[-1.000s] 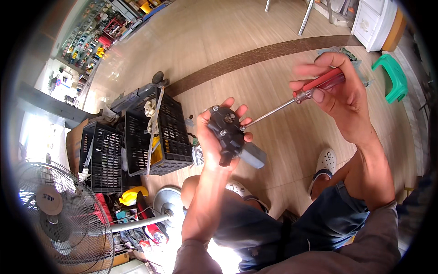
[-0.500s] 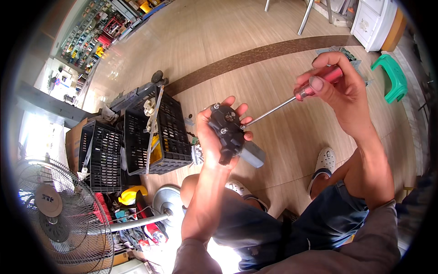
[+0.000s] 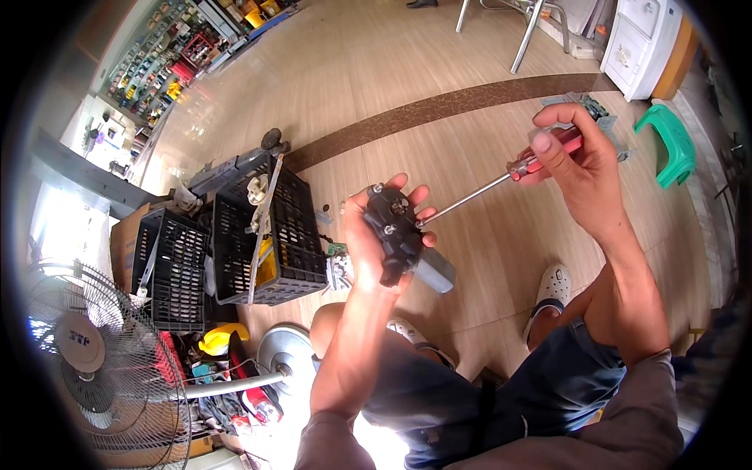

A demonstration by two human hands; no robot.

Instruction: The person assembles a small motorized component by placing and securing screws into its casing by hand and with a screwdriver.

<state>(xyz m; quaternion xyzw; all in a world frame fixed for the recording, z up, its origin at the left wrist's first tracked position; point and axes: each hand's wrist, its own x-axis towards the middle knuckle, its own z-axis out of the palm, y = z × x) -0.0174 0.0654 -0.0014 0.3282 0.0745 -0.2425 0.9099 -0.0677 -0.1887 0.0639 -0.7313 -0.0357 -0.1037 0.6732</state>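
Observation:
In my left hand (image 3: 363, 243) lies a small motor unit (image 3: 397, 223) with a black housing and a grey cylindrical end pointing toward the lower right. Several silvery screws or studs stick up from the housing, and my fingers wrap round its far side. My right hand (image 3: 580, 157) grips a screwdriver (image 3: 544, 157) by its red, partly clear handle, thumb along it. The long metal shaft slants down to the left. Its tip meets a screw at the housing's right edge, close to my left fingertips.
Two black plastic crates (image 3: 274, 235) stand at the left, holding parts. Below them are a standing fan (image 3: 86, 352) and a heap of tools with a yellow item (image 3: 222, 338). At the right are a green stool (image 3: 666, 145) and a white drawer cabinet (image 3: 638, 47). A metal-legged chair (image 3: 529, 35) is farther back.
The motor unit and screwdriver have shifted slightly lower in the view, with the tip still at the same edge. My right fingers have changed position a little on the handle. A dark shoe now shows at the far top.

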